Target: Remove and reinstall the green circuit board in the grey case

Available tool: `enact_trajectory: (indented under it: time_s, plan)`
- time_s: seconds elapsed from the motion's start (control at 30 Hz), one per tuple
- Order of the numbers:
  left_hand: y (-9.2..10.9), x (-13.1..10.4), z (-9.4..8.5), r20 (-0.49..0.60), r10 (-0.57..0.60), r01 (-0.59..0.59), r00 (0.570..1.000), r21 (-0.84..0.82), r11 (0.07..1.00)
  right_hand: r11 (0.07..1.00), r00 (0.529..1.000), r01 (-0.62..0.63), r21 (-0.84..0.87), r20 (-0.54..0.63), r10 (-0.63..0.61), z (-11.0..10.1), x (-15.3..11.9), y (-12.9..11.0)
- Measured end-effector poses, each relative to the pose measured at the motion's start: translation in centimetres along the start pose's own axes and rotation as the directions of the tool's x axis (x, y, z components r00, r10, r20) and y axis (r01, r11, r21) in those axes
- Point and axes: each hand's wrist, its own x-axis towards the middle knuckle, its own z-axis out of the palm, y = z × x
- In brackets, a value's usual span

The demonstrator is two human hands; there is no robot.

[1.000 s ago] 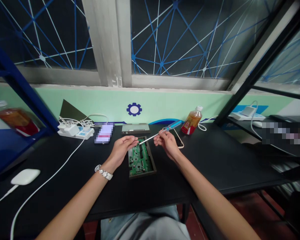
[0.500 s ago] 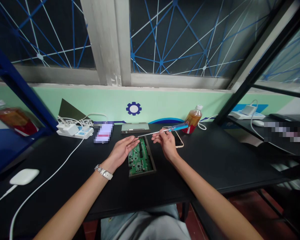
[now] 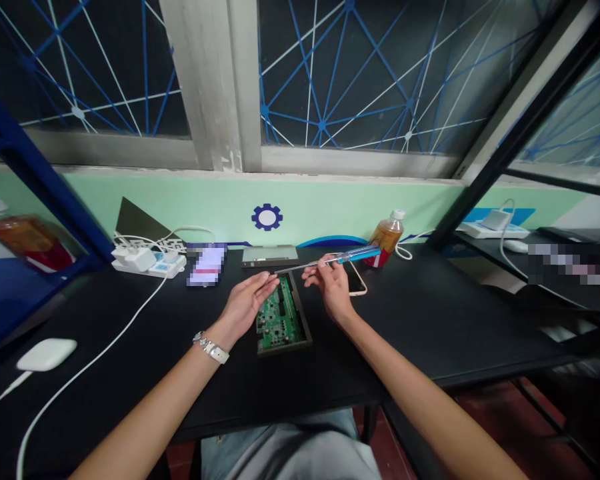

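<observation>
My right hand (image 3: 334,285) holds a screwdriver (image 3: 359,254) with a clear blue handle, thumb and fingertips pinched on its shaft. The shaft slants slightly down to the left, and its tip meets the fingertips of my left hand (image 3: 246,301). Thumb and fingers of that hand are pressed together at the tip; anything small between them is too tiny to make out. Below the hands a green circuit board (image 3: 280,327) lies in a dark open metal case (image 3: 304,313) on the black table. My left hand overlaps the board's upper left corner.
Behind the case lies a flat metal cover (image 3: 270,257). A phone (image 3: 357,279) and a drink bottle (image 3: 387,235) are at the right. At the left are another phone (image 3: 207,264), a power strip (image 3: 167,267) with white cables and a white charging case (image 3: 47,354).
My left wrist has shifted slightly to the right, and the screwdriver handle has turned a little. Both hands keep their grip; the circuit board stays where it was.
</observation>
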Motion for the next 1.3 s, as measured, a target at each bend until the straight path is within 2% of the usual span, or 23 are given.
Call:
enact_trajectory:
  time_s: [0.33,0.47,0.63,0.73,0.8,0.87,0.93,1.0,1.1,1.17,1.23,1.3]
  plan:
    - [-0.3,-0.4,0.8,0.002,-0.028,0.028,1.0,-0.047,0.998,0.998,0.993,0.053,0.012,0.1,-0.054,0.6,0.0,-0.7]
    - [-0.3,-0.3,1.0,-0.002,-0.036,0.035,0.999,-0.078,0.996,0.992,0.988,0.108,-0.06,0.113,-0.101,1.4,0.0,-1.1]
    - [-0.4,0.1,0.6,0.012,-0.042,0.043,0.999,-0.1,0.994,0.976,0.973,0.155,-0.154,0.194,-0.124,2.4,0.5,-1.9]
    - [-0.3,0.3,0.6,0.057,0.0,0.001,0.998,-0.008,1.0,0.95,0.956,0.198,-0.24,0.261,-0.133,2.8,1.8,-2.8]
    - [0.0,0.4,0.5,0.072,0.111,-0.121,0.991,0.143,0.982,0.915,0.941,0.227,-0.332,0.317,-0.118,3.2,3.2,-3.5]
    - [0.3,0.5,0.3,0.104,0.281,-0.3,0.954,0.349,0.888,0.86,0.919,0.262,-0.438,0.385,-0.084,3.6,4.8,-4.0]
    - [0.7,0.6,0.0,0.171,0.424,-0.446,0.889,0.53,0.721,0.798,0.893,0.294,-0.527,0.449,-0.033,4.1,6.3,-4.3]
    - [1.1,0.5,-0.4,0.252,0.494,-0.523,0.832,0.654,0.547,0.747,0.858,0.32,-0.583,0.512,0.032,4.5,7.3,-4.2]
    - [1.4,0.3,-0.8,0.412,0.514,-0.602,0.752,0.746,0.283,0.674,0.828,0.364,-0.643,0.554,0.081,4.7,8.0,-3.7]
    - [1.5,0.3,-0.9,0.501,0.5,-0.641,0.707,0.753,0.151,0.641,0.822,0.388,-0.662,0.564,0.085,4.5,7.9,-3.2]
    - [1.5,0.4,-1.0,0.536,0.49,-0.652,0.688,0.752,0.092,0.627,0.817,0.405,-0.665,0.572,0.079,4.1,7.7,-2.7]
    - [1.4,0.6,-1.1,0.546,0.48,-0.651,0.687,0.756,0.07,0.617,0.813,0.42,-0.666,0.578,0.07,3.7,7.5,-2.3]
